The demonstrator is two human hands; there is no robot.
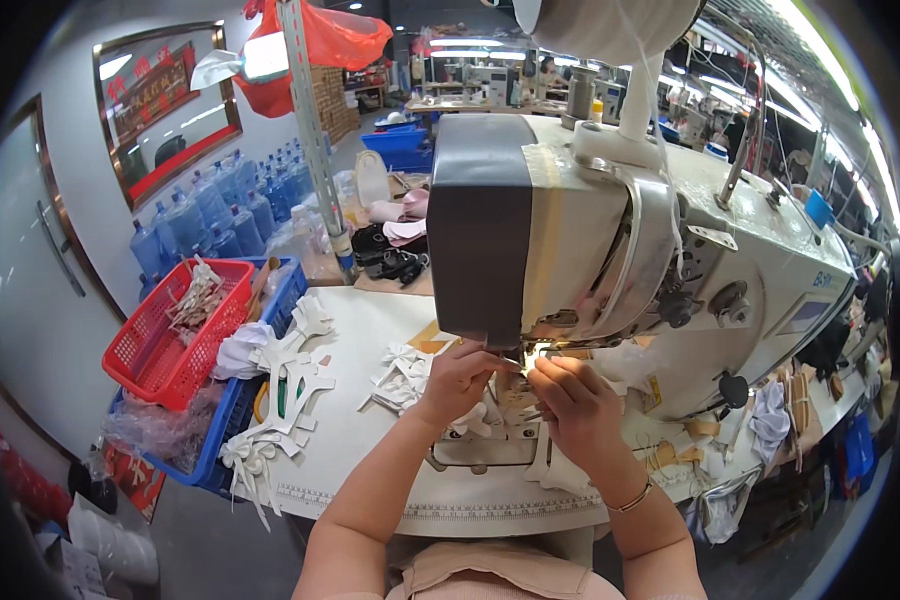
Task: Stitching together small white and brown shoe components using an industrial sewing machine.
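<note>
Both hands meet under the head of a grey and white sewing machine (580,250), at the brightly lit needle area. My left hand (458,380) is closed, its thumb and fingertips pinching the edge of a small white piece. On the other side my right hand (573,400) is closed too, fingers bent over the same piece close to the needle. Fingers and glare hide most of this piece, so its shape cannot be made out. Beside my left hand lies a heap of white strappy cut pieces (400,375).
More white cut-outs (295,390) spread over the left of the white table (360,320). A red basket (130,345) sits on a blue crate (220,440) at the table's left edge. Scraps (675,455) lie to the right. A metal post (315,140) rises behind the table.
</note>
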